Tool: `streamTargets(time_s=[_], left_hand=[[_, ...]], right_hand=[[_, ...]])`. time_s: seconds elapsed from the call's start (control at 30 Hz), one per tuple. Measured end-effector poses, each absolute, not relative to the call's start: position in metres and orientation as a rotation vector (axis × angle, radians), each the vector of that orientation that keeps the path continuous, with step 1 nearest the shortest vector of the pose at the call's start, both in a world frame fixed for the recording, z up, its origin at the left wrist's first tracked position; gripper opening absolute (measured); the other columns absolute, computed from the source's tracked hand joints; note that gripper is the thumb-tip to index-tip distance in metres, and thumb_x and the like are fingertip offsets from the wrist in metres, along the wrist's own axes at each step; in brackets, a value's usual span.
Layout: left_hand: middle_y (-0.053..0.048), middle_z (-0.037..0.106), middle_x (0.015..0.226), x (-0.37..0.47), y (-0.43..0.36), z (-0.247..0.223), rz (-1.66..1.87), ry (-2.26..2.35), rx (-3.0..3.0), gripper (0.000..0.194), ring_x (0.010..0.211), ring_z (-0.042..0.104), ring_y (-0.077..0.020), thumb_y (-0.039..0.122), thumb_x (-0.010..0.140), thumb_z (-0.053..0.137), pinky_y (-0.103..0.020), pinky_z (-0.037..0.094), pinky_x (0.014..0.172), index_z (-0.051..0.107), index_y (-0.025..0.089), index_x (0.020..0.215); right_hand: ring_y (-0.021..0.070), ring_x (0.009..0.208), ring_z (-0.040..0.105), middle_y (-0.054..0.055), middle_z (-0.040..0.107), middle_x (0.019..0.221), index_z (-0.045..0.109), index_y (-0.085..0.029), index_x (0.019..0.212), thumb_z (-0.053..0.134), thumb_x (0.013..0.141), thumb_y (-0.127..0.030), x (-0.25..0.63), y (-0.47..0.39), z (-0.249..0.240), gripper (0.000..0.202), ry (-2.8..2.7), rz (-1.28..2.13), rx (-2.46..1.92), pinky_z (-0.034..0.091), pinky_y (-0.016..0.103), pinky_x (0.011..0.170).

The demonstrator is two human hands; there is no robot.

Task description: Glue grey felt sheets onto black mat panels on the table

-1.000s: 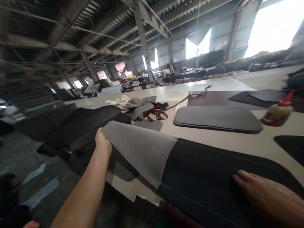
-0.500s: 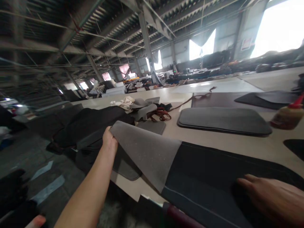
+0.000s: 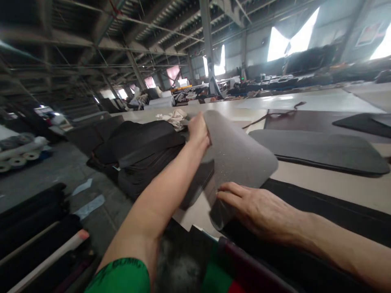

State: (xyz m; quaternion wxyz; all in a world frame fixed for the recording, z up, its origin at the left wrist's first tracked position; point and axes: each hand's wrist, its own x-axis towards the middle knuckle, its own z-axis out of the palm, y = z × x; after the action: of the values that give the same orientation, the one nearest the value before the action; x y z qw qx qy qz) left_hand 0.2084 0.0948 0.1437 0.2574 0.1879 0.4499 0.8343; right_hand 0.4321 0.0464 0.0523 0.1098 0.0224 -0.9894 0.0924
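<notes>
My left hand (image 3: 200, 131) is closed on the far edge of a smooth grey panel (image 3: 241, 150) and holds it raised and bent. Its thumb and fingertips are partly hidden by the panel. My right hand (image 3: 256, 205) lies across the panel's lower part, fingers stretched toward its left edge, the thumb not visible. Under my right forearm is a long black panel (image 3: 330, 207) with a pale stitch line, flat on the table (image 3: 305, 173).
Stacked grey panels (image 3: 317, 148) lie at the right. A dark fabric pile (image 3: 143, 142) stands to the left, with cream cloth (image 3: 174, 119) behind it. Dark rolls (image 3: 33, 219) are on the floor at the lower left. A steel column (image 3: 209, 49) rises behind.
My left hand has moved up and right, lifting and curling the grey panel further. My right hand has slid left from the black panel onto the grey one. The view has shifted.
</notes>
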Motion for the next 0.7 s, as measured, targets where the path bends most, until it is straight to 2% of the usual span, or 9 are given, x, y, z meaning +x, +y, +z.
streamTargets(time_s=[0.13, 0.17, 0.23, 0.33, 0.4, 0.5, 0.53, 0.6, 0.7], left_hand=[[0.001, 0.061, 0.063, 0.236, 0.103, 0.118, 2.145, 1.229, 0.561, 0.015, 0.068, 0.069, -0.0143, 0.014, 0.088, 0.048, -0.024, 0.054, 0.069, 0.049, 0.020, 0.074], [-0.001, 0.066, 0.069, 0.238, 0.101, 0.113, 2.123, 1.233, 0.577, 0.014, 0.070, 0.070, -0.0146, 0.014, 0.089, 0.047, -0.025, 0.055, 0.070, 0.049, 0.019, 0.076], [-0.006, 0.070, 0.081, 0.238, 0.090, 0.105, 2.088, 1.255, 0.619, 0.011, 0.075, 0.071, -0.0159, 0.015, 0.090, 0.047, -0.027, 0.056, 0.071, 0.049, 0.018, 0.079], [-0.010, 0.072, 0.094, 0.246, 0.059, 0.091, 2.080, 1.333, 0.708, 0.007, 0.085, 0.072, -0.0188, 0.019, 0.090, 0.049, -0.031, 0.056, 0.073, 0.050, 0.018, 0.083], [-0.010, 0.071, 0.104, 0.265, 0.026, 0.073, 2.108, 1.411, 0.830, 0.005, 0.095, 0.070, -0.0197, 0.023, 0.089, 0.055, -0.032, 0.056, 0.078, 0.053, 0.020, 0.086], [-0.007, 0.071, 0.108, 0.306, -0.030, 0.031, 2.052, 1.473, 1.245, 0.002, 0.105, 0.066, -0.0195, 0.021, 0.085, 0.063, -0.034, 0.052, 0.094, 0.061, 0.022, 0.085], [-0.007, 0.072, 0.105, 0.320, -0.047, 0.015, 1.962, 1.437, 1.441, 0.006, 0.104, 0.067, -0.0206, 0.016, 0.081, 0.066, -0.035, 0.052, 0.096, 0.063, 0.021, 0.081], [-0.010, 0.070, 0.116, 0.340, -0.070, -0.014, 1.661, 1.334, 2.206, 0.009, 0.112, 0.065, -0.0220, 0.015, 0.085, 0.060, -0.036, 0.051, 0.101, 0.064, 0.020, 0.092], [-0.012, 0.065, 0.126, 0.351, -0.079, -0.039, 1.167, 1.396, 2.492, 0.017, 0.119, 0.060, -0.0237, 0.026, 0.092, 0.058, -0.033, 0.051, 0.101, 0.065, 0.016, 0.104]], right_hand=[[0.0255, 0.128, 0.054, 0.009, 0.024, 0.163, 0.032, -0.024, 0.154, 0.053, 0.070, -0.001, 0.419, 0.061, 0.036, 0.090, -3.031, 0.114, 0.252, 0.050, 0.034, 0.097], [0.0264, 0.124, 0.056, 0.010, 0.025, 0.163, 0.031, -0.025, 0.155, 0.056, 0.067, -0.002, 0.417, 0.066, 0.033, 0.094, -3.084, 0.073, 0.283, 0.050, 0.034, 0.095], [0.0270, 0.113, 0.061, 0.012, 0.039, 0.154, 0.037, -0.024, 0.152, 0.060, 0.065, -0.006, 0.414, 0.073, 0.025, 0.092, -3.171, 0.020, 0.313, 0.050, 0.037, 0.090], [0.0282, 0.103, 0.060, 0.013, 0.062, 0.122, 0.052, -0.020, 0.139, 0.064, 0.070, -0.012, 0.409, 0.081, 0.015, 0.070, -3.210, -0.011, 0.291, 0.046, 0.042, 0.089], [0.0283, 0.099, 0.057, 0.012, 0.065, 0.105, 0.063, -0.018, 0.121, 0.062, 0.077, -0.014, 0.406, 0.085, 0.012, 0.044, -3.210, -0.016, 0.251, 0.045, 0.043, 0.088], [0.0271, 0.101, 0.056, 0.010, 0.067, 0.100, 0.069, -0.019, 0.099, 0.057, 0.087, -0.015, 0.403, 0.090, 0.016, 0.017, -3.204, 0.056, 0.183, 0.041, 0.043, 0.090], [0.0266, 0.102, 0.055, 0.009, 0.067, 0.099, 0.069, -0.019, 0.094, 0.058, 0.089, -0.016, 0.402, 0.092, 0.020, 0.013, -3.215, 0.071, 0.174, 0.040, 0.042, 0.090], [0.0262, 0.101, 0.055, 0.007, 0.068, 0.096, 0.069, -0.020, 0.089, 0.064, 0.087, -0.018, 0.400, 0.096, 0.030, 0.006, -3.245, 0.037, 0.172, 0.038, 0.040, 0.088], [0.0253, 0.098, 0.054, 0.005, 0.068, 0.091, 0.069, -0.019, 0.084, 0.068, 0.083, -0.016, 0.397, 0.103, 0.041, 0.003, -3.242, -0.038, 0.198, 0.035, 0.037, 0.085]])
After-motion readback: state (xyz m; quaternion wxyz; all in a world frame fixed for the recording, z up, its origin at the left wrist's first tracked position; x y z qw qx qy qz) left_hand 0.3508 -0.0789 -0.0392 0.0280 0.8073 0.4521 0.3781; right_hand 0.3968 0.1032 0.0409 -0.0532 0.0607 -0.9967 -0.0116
